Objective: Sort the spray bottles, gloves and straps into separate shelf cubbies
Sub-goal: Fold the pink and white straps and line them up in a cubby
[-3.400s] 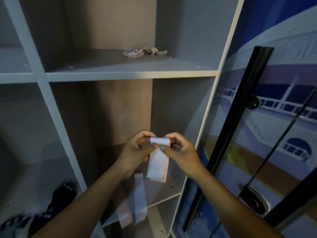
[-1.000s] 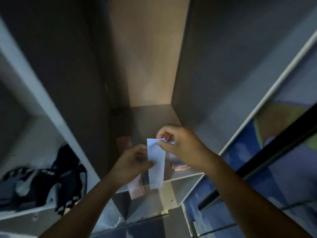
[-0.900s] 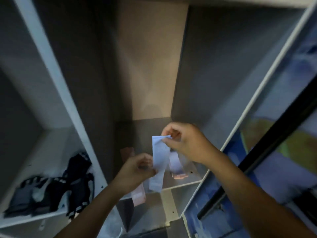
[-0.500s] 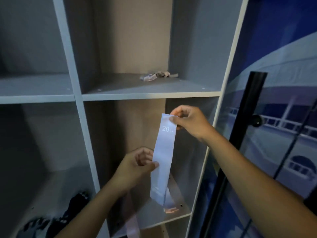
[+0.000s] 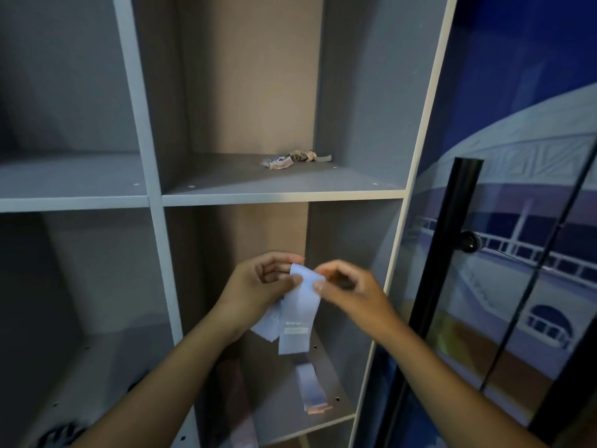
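Where half a second ago the pale blue strap [image 5: 298, 313] hung full length, it is now folded double at six o'clock, left hand [image 5: 258, 291] and right hand [image 5: 347, 294] both pinching its top fold; likely bound for the twelve o'clock cubby holding folded straps [image 5: 295, 158].

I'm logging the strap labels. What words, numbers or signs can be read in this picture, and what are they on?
None can be read.
Light blue strap, pinched at its top by left hand and right hand: a small printed label near its lower end, too blurred to read.
Straps on the upper shelf: no legible marks.
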Tool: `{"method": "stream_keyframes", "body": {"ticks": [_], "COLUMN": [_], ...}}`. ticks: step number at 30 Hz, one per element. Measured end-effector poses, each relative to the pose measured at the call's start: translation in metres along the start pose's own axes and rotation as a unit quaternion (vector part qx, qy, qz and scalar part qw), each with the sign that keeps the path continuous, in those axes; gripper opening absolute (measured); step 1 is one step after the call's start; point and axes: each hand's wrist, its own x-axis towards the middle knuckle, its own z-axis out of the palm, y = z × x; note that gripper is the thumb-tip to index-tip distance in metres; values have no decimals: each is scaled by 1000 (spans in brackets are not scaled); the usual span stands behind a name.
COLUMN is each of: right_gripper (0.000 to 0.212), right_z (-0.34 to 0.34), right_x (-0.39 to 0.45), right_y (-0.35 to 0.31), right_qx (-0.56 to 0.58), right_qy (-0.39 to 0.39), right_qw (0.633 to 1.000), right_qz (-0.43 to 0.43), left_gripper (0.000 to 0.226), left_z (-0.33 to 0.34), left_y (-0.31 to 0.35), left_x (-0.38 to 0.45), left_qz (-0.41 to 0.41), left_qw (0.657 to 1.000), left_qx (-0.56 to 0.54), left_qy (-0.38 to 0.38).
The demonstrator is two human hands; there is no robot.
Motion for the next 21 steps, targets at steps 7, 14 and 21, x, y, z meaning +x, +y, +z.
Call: {"method": "stream_keyframes", "body": {"ticks": [7, 14, 21], "right_gripper": [14, 12, 28], "right_z": [27, 35, 31], "right_x": [-1, 5, 6], "right_y": [-2, -2, 3], "right_qx": [-1, 69, 104], "right_qy": [75, 61, 10], "right_qw": [997, 996, 993], "right_qz": [-23, 8, 58], "left_gripper": [27, 24, 15], "left_z": [-9, -25, -24], "left_y": [-1, -12, -13], "left_x": [1, -4, -4], "left_qz": [41, 38, -25], "left_qw": [997, 996, 999], "left_qx": [52, 70, 35], "left_qy": [36, 41, 19]}}
